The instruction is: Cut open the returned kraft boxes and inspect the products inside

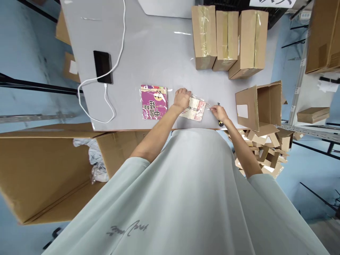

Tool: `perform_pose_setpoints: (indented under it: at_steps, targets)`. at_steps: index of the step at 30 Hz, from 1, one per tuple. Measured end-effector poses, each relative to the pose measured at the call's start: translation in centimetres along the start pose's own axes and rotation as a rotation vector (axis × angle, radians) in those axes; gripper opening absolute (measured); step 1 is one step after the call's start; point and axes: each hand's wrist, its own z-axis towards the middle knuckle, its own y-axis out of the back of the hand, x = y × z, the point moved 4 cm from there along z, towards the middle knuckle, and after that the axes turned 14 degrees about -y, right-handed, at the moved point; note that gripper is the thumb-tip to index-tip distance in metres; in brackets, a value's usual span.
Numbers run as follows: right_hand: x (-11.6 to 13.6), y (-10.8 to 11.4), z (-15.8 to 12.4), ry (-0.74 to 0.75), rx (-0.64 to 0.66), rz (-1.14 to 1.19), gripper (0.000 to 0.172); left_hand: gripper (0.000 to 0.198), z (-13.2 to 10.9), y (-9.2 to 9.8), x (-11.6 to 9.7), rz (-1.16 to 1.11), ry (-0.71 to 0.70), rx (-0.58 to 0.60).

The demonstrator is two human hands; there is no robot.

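A cream and pink printed packet [196,109] in a clear plastic sleeve lies at the table's near edge. My left hand [182,98] rests on its left part, fingers bent over the top and partly hidden. At the packet's right end my right hand [219,113] pinches the loose end of the clear plastic. Left of my left hand lies a purple book [154,102] with a cartoon figure, wrapped in clear film. Beside my right hand is a black and yellow tool [220,123], mostly covered by the hand.
Three taped cartons [225,39] stand at the back right. An open carton [256,106] lies on its side at the right edge. A phone [103,66] with a white cable [122,39] is at left. A large open box [47,170] stands below the table, left.
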Motion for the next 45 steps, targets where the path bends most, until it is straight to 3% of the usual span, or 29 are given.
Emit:
perform_pose_setpoints:
  at_steps: [2,4,7,10,13,16,22,29,33,40,42,45]
  targets:
    - [-0.4,-0.2,0.1,-0.011,-0.004,-0.028,0.035,0.052,-1.9,-0.7,-0.6,-0.024,-0.026,-0.113]
    - [-0.5,-0.4,-0.2,0.002,-0.017,-0.081,0.040,0.046,-4.0,-2.0,-1.0,-0.055,0.005,-0.150]
    - [0.3,-0.9,-1.1,0.060,-0.122,-0.159,0.045,0.031,-6.7,-5.0,-1.5,-0.114,0.087,-0.033]
    - [3.0,-2.4,-2.1,0.251,-0.156,-0.289,0.044,0.033,-8.2,-7.0,-2.1,-0.141,0.115,0.038]
    - [6.1,-5.1,-2.6,0.410,0.003,-0.507,0.047,0.039,-8.6,-7.4,-2.1,-0.168,0.102,0.033]
    - [7.8,-6.6,-2.4,0.400,0.099,-0.665,0.047,0.036,-8.4,-7.2,-1.1,-0.238,0.136,0.011]
    - [8.0,-6.5,-2.0,0.452,-0.003,-0.671,0.055,0.023,-7.7,-7.2,1.6,-0.493,0.282,-0.021]
    - [8.7,-7.4,-0.7,0.513,0.034,-0.664,0.053,0.014,-7.2,-7.3,2.2,-0.590,0.332,-0.006]
    - [7.1,-7.1,-1.9,0.554,0.056,-0.699,0.052,0.017,-6.8,-7.8,2.3,-0.527,0.387,-0.010]
    - [-1.7,-3.3,-5.5,0.463,0.173,-0.790,0.045,0.019,-6.7,-8.7,2.2,-0.496,0.379,-0.006]
    - [-2.4,-2.8,-5.8,0.413,0.173,-0.773,0.042,0.022,-6.8,-8.8,2.0,-0.484,0.368,0.000]
    - [-1.6,-2.7,-5.8,0.323,0.128,-0.714,0.049,0.028,-7.0,-9.0,2.0,-0.449,0.349,0.003]
